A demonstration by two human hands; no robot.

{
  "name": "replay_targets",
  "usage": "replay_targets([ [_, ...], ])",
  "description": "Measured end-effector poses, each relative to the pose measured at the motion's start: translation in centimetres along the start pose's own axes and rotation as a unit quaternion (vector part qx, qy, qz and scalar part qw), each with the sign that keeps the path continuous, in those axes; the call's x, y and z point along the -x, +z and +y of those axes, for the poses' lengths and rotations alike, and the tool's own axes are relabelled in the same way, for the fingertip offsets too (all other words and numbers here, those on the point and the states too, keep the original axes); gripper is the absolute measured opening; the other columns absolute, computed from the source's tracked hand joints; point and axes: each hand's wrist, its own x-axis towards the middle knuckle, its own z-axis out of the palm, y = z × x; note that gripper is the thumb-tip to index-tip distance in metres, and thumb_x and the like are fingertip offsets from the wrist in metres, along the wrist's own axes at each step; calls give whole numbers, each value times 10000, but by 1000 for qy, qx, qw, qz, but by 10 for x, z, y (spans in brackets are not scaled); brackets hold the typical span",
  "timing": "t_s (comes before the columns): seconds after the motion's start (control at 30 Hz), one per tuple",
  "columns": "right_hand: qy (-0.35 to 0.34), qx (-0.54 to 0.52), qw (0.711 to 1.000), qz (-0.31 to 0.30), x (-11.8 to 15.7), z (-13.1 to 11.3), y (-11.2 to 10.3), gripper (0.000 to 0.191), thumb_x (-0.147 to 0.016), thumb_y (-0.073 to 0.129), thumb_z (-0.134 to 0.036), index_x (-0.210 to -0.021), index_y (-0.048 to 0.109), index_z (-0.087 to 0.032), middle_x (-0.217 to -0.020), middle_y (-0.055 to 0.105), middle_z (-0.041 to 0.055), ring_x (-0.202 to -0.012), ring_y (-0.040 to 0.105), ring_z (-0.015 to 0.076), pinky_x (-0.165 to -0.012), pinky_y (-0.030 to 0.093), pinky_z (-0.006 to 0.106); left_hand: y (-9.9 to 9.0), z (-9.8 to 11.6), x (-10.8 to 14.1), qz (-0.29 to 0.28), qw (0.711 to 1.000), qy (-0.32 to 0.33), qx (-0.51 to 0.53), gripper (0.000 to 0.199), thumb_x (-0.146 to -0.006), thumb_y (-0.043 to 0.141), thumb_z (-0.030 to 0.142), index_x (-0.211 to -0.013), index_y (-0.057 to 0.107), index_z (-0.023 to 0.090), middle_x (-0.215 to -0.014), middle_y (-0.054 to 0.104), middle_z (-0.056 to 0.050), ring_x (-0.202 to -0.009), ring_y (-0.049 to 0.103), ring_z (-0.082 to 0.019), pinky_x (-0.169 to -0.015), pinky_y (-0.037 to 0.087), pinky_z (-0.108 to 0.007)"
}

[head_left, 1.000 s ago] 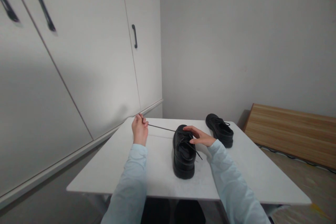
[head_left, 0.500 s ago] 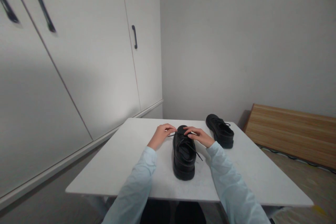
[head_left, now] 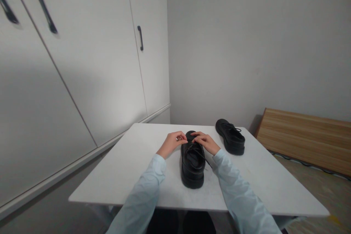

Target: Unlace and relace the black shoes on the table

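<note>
A black lace-up shoe (head_left: 192, 180) stands upright on the white table in front of me, its toe pointing away. My left hand (head_left: 173, 142) is closed in a pinch at the left of the shoe's lacing, with the shoelace at its fingertips. From the right, my right hand (head_left: 207, 143) reaches over the front of the shoe, thumb and fingers drawn together at the lacing. A loose lace end (head_left: 208, 164) trails over the shoe's right side. My fingers hide most of the upper lacing.
A second black shoe (head_left: 234, 144) stands at the back right of the white table (head_left: 123, 175). White cabinets (head_left: 104, 62) with dark handles line the left. A wood-grain panel (head_left: 304, 139) leans by the wall on the right.
My left hand has moved right, closer to the shoe's lacing, and the lace stretch that showed beside it is now hidden. My right hand has shifted slightly left, bringing the hands closer together.
</note>
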Motion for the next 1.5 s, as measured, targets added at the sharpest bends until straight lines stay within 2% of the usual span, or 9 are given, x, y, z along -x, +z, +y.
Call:
replay_targets([
  [0.4, 24, 4, 1000, -19, -2, 2, 2, 251, -783, 543, -331, -761, 760, -208, -1187, 627, 77, -1123, 543, 264, -1021, 352, 418, 13, -6, -1, 16, 999, -27, 45, 219, -666, 717, 336, -758, 646, 151, -681, 645, -4, -667, 588, -130, -656, 437, -240],
  [0.6, 17, 19, 999, -37, -3, 4, 2, 262, -793, 528, -329, -785, 758, -201, -1210, 619, 82, -1152, 525, 274, -1051, 317, 437, 1, -5, -1, -48, 994, -38, 89, 256, -701, 696, 339, -865, 673, 144, -835, 694, -72, -770, 629, -165, -751, 467, -290],
  [0.7, 13, 29, 998, -47, -4, 7, 2, 270, -803, 520, -330, -804, 756, -199, -1211, 619, 90, -1150, 526, 279, -1052, 313, 451, -1, -5, 0, -53, 991, -45, 114, 269, -680, 719, 323, -863, 671, 132, -857, 693, -86, -790, 637, -172, -792, 468, -309],
  [0.8, 9, 34, 998, -53, -6, 10, 3, 268, -804, 528, -340, -794, 753, -195, -1213, 616, 98, -1134, 537, 281, -1036, 334, 456, 3, -5, 0, -45, 989, -52, 131, 262, -656, 734, 290, -846, 664, 123, -819, 678, -72, -750, 624, -156, -758, 471, -299],
  [0.93, 3, 40, 998, -55, -7, 13, 3, 250, -793, 566, -365, -752, 747, -197, -1188, 626, 100, -1117, 549, 283, -1022, 350, 462, 9, -6, -2, -16, 993, -37, 114, 232, -632, 738, 244, -822, 665, 133, -794, 650, -43, -735, 586, -137, -721, 456, -271],
  [1.13, -5, 62, 996, -65, -6, 10, 3, 213, -776, 604, -359, -793, 742, -197, -1207, 609, 117, -1143, 535, 295, -1032, 328, 478, 11, -7, -3, -1, 998, -29, 54, 191, -645, 720, 257, -791, 675, 143, -705, 617, -16, -677, 534, -126, -649, 404, -247],
  [1.3, -5, 58, 996, -61, -6, 7, 3, 157, -752, 612, -281, -752, 723, -170, -1200, 601, 139, -1130, 545, 288, -1011, 350, 455, 12, -6, -3, 1, 998, -28, 52, 220, -662, 713, 271, -841, 675, 148, -741, 613, -18, -693, 533, -127, -646, 392, -242],
  [1.5, 10, 52, 998, -41, -6, 3, 4, 110, -723, 633, -246, -704, 715, -175, -1152, 617, 116, -1091, 564, 268, -1003, 359, 434, 13, -5, -2, -7, 999, -10, 39, 252, -688, 705, 305, -891, 685, 156, -844, 614, -39, -743, 539, -139, -660, 409, -243],
])
